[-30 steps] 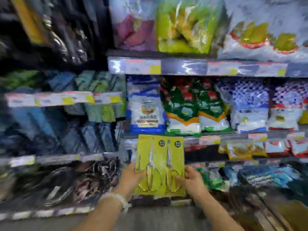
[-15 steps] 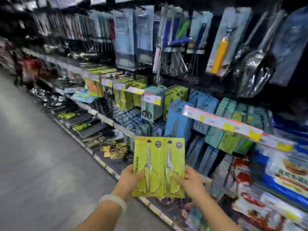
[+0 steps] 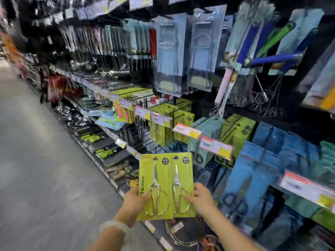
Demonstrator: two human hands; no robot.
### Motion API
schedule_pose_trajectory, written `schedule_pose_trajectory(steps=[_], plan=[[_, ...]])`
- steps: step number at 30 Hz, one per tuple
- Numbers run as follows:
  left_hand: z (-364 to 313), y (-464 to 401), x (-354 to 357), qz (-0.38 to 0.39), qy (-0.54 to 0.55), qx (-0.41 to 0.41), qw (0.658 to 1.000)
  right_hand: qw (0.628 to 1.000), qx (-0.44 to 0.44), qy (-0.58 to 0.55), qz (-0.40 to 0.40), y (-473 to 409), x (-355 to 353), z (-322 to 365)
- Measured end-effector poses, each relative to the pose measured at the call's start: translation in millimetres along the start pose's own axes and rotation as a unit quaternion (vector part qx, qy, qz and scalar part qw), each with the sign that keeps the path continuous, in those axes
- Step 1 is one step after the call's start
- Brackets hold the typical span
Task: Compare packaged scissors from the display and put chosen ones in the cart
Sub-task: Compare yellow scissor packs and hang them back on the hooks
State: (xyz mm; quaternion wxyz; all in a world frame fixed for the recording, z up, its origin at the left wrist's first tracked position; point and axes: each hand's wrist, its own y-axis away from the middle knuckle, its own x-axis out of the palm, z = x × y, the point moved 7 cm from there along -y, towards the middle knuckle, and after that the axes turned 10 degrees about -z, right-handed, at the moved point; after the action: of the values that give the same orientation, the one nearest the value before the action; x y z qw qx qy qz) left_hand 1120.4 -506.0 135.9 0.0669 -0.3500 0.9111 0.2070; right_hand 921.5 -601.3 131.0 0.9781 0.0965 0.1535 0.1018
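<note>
A long store shelving unit (image 3: 137, 113) runs from 10 o'clock toward 4 o'clock beside the grey floor (image 3: 41, 160). Its pegs carry green scissor packs (image 3: 163, 127) at centre, blue packs (image 3: 272, 160) at 3 o'clock, and clear-packaged utensils (image 3: 170, 57) at 12 o'clock; price tags (image 3: 215, 146) line its edges.

Two lime-green cardboard scissor packs (image 3: 165, 185) with silver metal scissors and black round badges stand out against blue hanging packets (image 3: 261, 171), pale-blue backing cards (image 3: 170, 55), orange-and-yellow shelf price tags (image 3: 215, 146), a white wrist bracelet (image 3: 116, 227) and the grey aisle floor (image 3: 45, 169).
</note>
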Motion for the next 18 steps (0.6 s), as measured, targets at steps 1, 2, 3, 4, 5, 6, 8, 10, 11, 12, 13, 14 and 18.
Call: schedule_pose_trajectory(steps=[1, 2, 3, 4, 5, 6, 8, 10, 11, 12, 13, 14, 18], plan=[[-5, -14, 0, -0.004, 0.002, -0.002, 1.0, 1.0, -0.001, 0.002, -0.006, -13, 5, 5], [-9, -27, 0, -0.007, 0.002, -0.007, 1.0, 1.0, 0.002, 0.007, -0.011, -24, 10, 9], [-12, -37, 0, -0.005, 0.001, -0.01, 1.0, 1.0, 0.005, 0.012, -0.013, -32, 15, 12], [-16, -46, 0, 0.001, 0.002, -0.012, 1.0, 1.0, 0.004, 0.017, -0.012, -40, 19, 16], [-20, -55, 1, 0.011, 0.0, -0.012, 1.0, 1.0, 0.003, 0.021, -0.011, -47, 24, 20], [-24, -66, 1, 0.02, -0.001, -0.013, 1.0, 1.0, 0.002, 0.027, -0.011, -55, 27, 24], [-31, -88, 5, 0.043, -0.005, -0.011, 0.999, 0.999, 0.007, 0.03, -0.024, -70, 31, 30], [-37, -112, 9, 0.066, -0.022, -0.006, 0.998, 0.998, 0.016, 0.028, -0.05, -85, 35, 36], [-40, -124, 10, 0.075, -0.026, -0.005, 0.997, 0.997, 0.021, 0.029, -0.064, -93, 38, 38], [-43, -137, 10, 0.084, -0.028, -0.006, 0.996, 0.996, 0.026, 0.028, -0.075, -101, 42, 40], [-46, -150, 11, 0.1, -0.033, -0.003, 0.994, 0.996, 0.03, 0.027, -0.085, -108, 47, 43], [-48, -166, 13, 0.114, -0.035, 0.0, 0.993, 0.995, 0.034, 0.026, -0.095, -114, 51, 47], [-65, -212, 11, 0.177, -0.079, 0.025, 0.981, 0.986, 0.038, -0.001, -0.163, -131, 68, 61]])
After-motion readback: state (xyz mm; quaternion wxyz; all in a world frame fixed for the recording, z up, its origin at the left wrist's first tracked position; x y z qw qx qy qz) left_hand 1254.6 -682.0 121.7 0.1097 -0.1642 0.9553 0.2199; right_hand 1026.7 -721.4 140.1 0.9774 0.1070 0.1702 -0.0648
